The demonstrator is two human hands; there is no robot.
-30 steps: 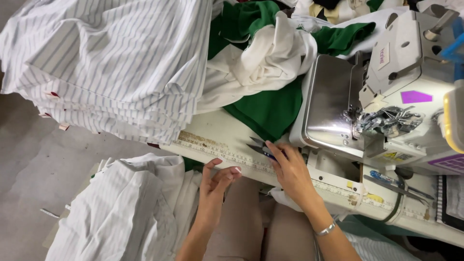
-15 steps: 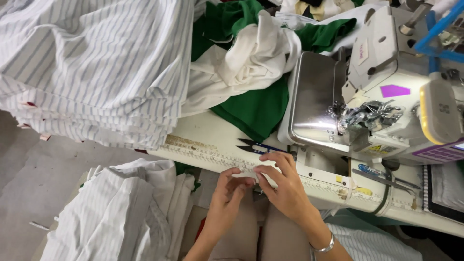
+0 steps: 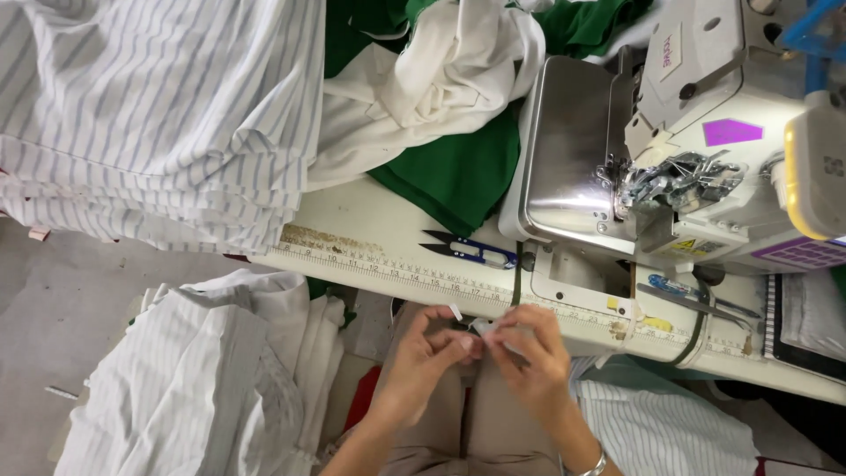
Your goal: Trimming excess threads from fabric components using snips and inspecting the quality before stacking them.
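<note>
My left hand (image 3: 421,360) and my right hand (image 3: 529,353) meet over my lap, just in front of the table's near edge. Together their fingertips pinch a small white tag (image 3: 477,326), a little strip of which sticks up between them. Blue-handled thread snips (image 3: 467,251) lie on the white table (image 3: 370,231) a short way beyond my hands. The sewing machine (image 3: 696,150) with its shiny metal bed stands at the right, past my right hand.
A pile of striped white fabric (image 3: 150,115) covers the table's left. Green cloth (image 3: 458,167) and a plain white garment (image 3: 441,79) lie behind the snips. More striped fabric (image 3: 203,379) sits low at my left, beside my knees. A ruler strip (image 3: 414,273) runs along the table edge.
My right hand left the table near the snips and drew back toward my lap. Both hands came together and now pinch the small white tag between them.
</note>
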